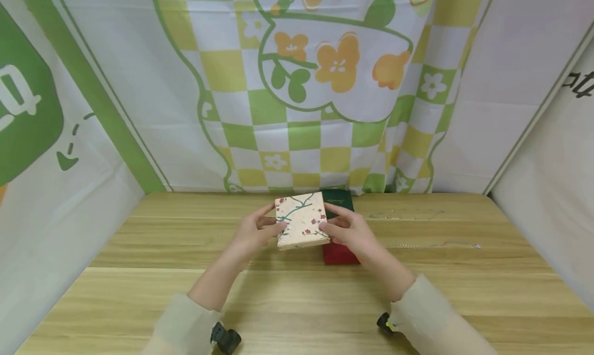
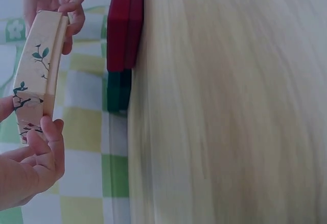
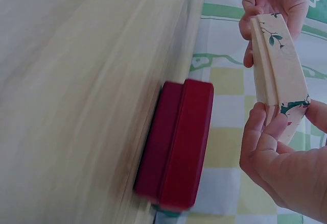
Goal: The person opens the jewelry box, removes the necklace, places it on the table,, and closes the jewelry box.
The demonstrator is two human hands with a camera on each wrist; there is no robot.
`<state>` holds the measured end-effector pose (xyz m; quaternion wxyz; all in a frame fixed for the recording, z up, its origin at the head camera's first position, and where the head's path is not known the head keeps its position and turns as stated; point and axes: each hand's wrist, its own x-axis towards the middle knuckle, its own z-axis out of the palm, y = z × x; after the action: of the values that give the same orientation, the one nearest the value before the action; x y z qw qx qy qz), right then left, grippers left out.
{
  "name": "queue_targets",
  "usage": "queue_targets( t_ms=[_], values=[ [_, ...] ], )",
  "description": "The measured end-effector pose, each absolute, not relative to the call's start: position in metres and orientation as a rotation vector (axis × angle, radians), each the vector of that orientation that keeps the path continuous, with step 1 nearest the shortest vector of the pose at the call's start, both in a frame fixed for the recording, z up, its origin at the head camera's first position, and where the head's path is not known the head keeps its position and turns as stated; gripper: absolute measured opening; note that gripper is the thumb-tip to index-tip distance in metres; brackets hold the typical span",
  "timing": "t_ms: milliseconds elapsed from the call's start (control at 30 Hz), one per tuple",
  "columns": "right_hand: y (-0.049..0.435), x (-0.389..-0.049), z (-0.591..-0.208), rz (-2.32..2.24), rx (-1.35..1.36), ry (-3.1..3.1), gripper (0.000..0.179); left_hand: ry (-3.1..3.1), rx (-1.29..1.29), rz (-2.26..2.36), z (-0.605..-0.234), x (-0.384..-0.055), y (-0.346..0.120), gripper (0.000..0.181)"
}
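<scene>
pinching opposite sides, left grip point(image 1: 251, 233) and right grip point(image 1: 352, 232) hold a flowered box point(image 1: 301, 220) above the table point(image 1: 297, 306)

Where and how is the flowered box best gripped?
Grip the flowered box by opposite edges, left hand from the left, right hand from the right: it is wide and shallow, and pinching across its side seam should keep it closed.

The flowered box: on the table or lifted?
Lifted: wrist views show left hand and right hand holding the flowered box above the table.
</scene>
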<state>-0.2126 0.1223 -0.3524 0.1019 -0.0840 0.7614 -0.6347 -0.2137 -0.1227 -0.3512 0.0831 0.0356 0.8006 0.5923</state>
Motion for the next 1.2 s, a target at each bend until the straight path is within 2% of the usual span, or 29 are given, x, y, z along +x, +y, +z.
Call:
queue_targets(
  t_ms=[267,933,1200],
  values=[
    [0.148,-0.195,-0.346,-1.75,-0.361,2.364,0.065,2.302,0.158,1.796,-0.349,-0.205,-0.106,0.072],
    [0.193,-0.156,-0.339,-1.626,-0.6,2.321,0.097,2.129,0.317,1.833,-0.344,-0.173,-0.086,0.075],
    [0.199,-0.153,-0.34,-1.603,-0.768,2.146,0.119,2.097,0.352,1.85,-0.345,-0.165,-0.084,0.075]
  ],
)
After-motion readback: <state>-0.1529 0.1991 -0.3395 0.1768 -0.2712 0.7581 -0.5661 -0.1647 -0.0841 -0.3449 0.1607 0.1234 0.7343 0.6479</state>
